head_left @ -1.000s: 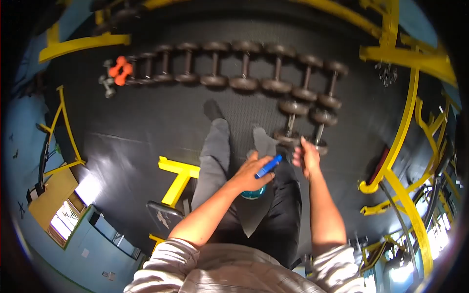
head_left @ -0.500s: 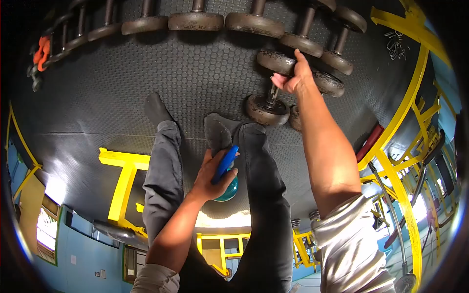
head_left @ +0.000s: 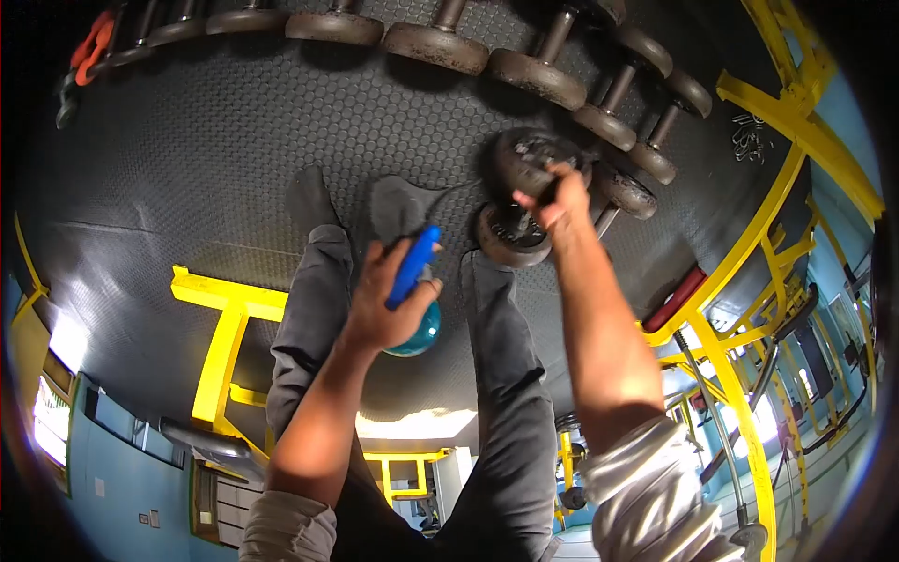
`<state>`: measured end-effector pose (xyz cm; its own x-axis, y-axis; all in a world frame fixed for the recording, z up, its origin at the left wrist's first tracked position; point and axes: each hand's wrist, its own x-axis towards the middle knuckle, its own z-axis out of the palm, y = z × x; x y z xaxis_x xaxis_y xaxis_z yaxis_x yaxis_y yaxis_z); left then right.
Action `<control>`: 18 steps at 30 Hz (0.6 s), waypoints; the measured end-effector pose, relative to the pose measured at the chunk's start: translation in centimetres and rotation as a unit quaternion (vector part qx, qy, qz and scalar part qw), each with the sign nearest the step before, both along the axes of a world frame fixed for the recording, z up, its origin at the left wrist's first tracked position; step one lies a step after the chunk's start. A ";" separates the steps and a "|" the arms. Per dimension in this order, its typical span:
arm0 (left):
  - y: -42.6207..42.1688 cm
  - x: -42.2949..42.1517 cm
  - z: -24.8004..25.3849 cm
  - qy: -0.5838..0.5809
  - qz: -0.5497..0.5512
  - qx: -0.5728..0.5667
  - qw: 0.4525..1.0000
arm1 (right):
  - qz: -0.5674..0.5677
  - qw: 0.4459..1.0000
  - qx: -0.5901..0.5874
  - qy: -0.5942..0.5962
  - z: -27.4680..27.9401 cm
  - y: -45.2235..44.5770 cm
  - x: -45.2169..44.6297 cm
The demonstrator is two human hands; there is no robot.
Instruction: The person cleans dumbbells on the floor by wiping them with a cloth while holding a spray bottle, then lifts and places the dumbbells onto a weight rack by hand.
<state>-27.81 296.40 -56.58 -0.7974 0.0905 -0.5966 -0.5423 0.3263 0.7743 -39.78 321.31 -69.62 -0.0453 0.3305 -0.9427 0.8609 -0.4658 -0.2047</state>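
My left hand [head_left: 376, 304] is closed around a spray bottle with a long blue top [head_left: 413, 268] and a rounded teal body [head_left: 417, 332], held above the floor between my legs. In front of my right knee, my right hand [head_left: 566, 199] grips a worn black dumbbell [head_left: 534, 159] near its upper head. That head is tilted so its round face shows, slightly blurred. The lower head [head_left: 510, 242] sits nearer to me. My hand and wrist partly hide the handle. Another dumbbell [head_left: 626, 194] lies just right of my right hand.
A curved row of dumbbells [head_left: 435, 49] spans the far side of the black textured rubber floor [head_left: 234, 140]. Orange-handled equipment [head_left: 91, 51] lies at far left. Yellow frames stand left [head_left: 220, 347] and right [head_left: 740, 412]. My socked feet [head_left: 398, 206] rest on the floor.
My right hand has moved down and closer with the dumbbell, whose upper head has tipped to show its face. My left hand and the spray bottle have shifted slightly up and left.
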 end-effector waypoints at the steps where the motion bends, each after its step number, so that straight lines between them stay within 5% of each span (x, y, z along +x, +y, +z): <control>1: -1.1 -0.3 -0.6 -0.016 0.002 -0.022 1.000 | 0.016 1.000 0.016 0.009 1.9 -1.5 1.5; 6: -4.4 -1.0 -1.5 -0.045 0.064 -0.146 0.986 | 0.062 0.993 0.086 -0.051 6.7 -3.3 10.2; 10: -4.6 -0.8 -1.8 -0.022 0.066 -0.165 0.984 | 0.144 0.983 0.015 0.110 9.2 -4.8 11.0; 13: -4.4 -0.9 -1.8 0.012 0.075 -0.156 0.985 | 0.364 0.931 -0.017 0.019 10.6 -7.8 7.8; 18: -5.4 -1.0 -1.5 0.001 0.074 -0.163 0.984 | 0.332 0.933 -0.074 0.115 6.9 -10.4 7.0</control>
